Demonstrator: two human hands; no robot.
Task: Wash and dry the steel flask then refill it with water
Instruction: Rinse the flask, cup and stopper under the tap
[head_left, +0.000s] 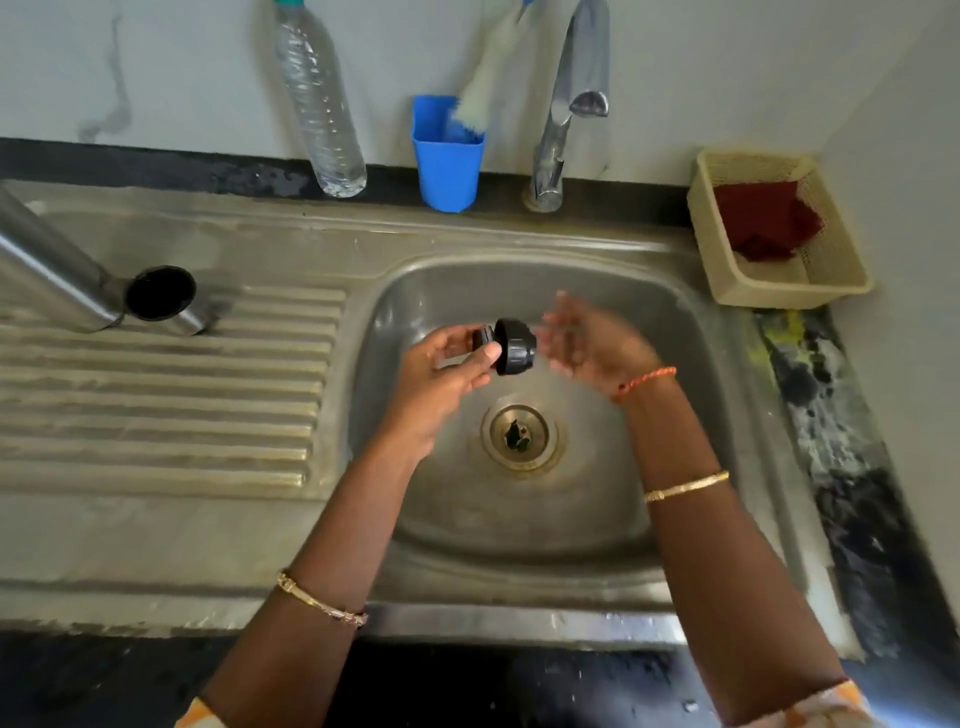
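Over the steel sink (675, 322) — left hand (441, 374) grasps black cap (511, 345), right hand (592, 348) released.

No readable txt, labels, brands or nos. anywhere. Clear plastic bottle (319, 104) has no label showing; blue cup (447, 156), black cap (514, 345), steel flask (57, 270) and cream basket (779, 291) all plain, no print or signs legible.
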